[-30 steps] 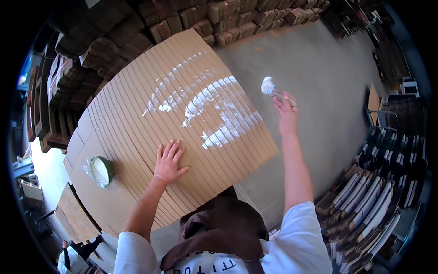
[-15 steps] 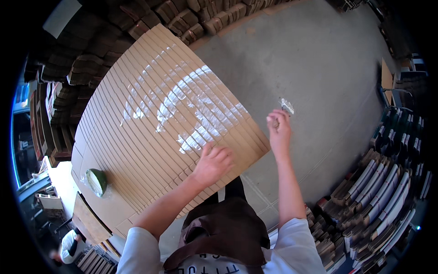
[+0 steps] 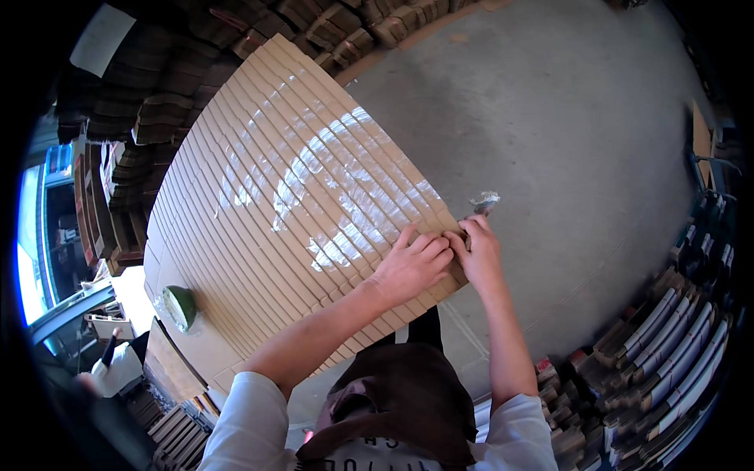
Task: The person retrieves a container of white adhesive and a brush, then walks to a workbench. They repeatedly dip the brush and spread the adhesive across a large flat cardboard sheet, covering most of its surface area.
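At the cardboard strips (image 3: 251, 263), right hand (image 3: 481, 253) is gripping the brush (image 3: 486, 199); left hand (image 3: 415, 265) is curling, grip unclear; tilting could cause drips.

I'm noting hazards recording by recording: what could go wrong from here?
The brush in the right hand sticks out past the cardboard, so white paste might drip onto the floor. The left hand is close to the white smears and could smudge them. The bowl near the left edge might tip if jolted.
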`<move>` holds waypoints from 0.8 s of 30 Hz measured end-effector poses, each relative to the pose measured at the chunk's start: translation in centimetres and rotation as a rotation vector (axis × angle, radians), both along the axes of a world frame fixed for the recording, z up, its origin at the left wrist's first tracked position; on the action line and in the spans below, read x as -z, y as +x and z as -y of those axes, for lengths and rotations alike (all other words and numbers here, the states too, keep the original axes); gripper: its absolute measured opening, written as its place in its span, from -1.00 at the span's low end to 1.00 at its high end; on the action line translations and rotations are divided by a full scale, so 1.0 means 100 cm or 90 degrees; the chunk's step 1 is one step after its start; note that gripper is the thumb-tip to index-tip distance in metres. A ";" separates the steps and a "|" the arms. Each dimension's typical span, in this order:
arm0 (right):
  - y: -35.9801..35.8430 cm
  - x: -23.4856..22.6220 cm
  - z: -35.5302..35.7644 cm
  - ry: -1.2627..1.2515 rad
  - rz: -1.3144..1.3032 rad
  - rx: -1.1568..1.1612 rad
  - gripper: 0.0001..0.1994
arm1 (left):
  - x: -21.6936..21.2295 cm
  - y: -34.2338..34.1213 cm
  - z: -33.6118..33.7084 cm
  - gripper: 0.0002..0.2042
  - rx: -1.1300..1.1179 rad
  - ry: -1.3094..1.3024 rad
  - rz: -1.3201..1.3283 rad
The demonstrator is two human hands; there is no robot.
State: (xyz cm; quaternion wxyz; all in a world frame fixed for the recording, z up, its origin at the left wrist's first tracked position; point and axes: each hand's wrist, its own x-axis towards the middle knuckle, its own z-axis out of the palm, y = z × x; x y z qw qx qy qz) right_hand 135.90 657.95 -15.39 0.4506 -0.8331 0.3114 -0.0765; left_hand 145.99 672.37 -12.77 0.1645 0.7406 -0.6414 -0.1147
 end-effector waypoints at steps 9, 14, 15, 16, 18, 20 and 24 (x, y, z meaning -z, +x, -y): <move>-0.004 0.008 0.003 -0.041 0.027 -0.021 -0.83 | -0.002 0.004 0.013 -0.63 0.036 0.016 0.009; -0.002 0.009 0.001 -0.036 0.024 -0.021 -0.83 | -0.002 0.006 0.012 -0.62 0.040 0.025 0.003; -0.002 0.008 0.001 -0.034 0.024 -0.019 -0.83 | -0.002 0.006 0.012 -0.62 0.041 0.025 0.004; -0.002 0.007 0.001 -0.029 0.024 -0.017 -0.83 | -0.002 0.007 0.012 -0.62 0.042 0.025 0.003; -0.002 0.008 0.001 -0.028 0.026 -0.017 -0.83 | -0.003 0.007 0.012 -0.63 0.044 0.033 0.001; -0.002 0.010 0.002 -0.035 0.031 -0.021 -0.83 | -0.003 0.007 0.013 -0.63 0.046 0.037 -0.001; -0.002 0.010 0.002 -0.041 0.027 -0.027 -0.82 | -0.003 0.007 0.013 -0.62 0.047 0.043 -0.004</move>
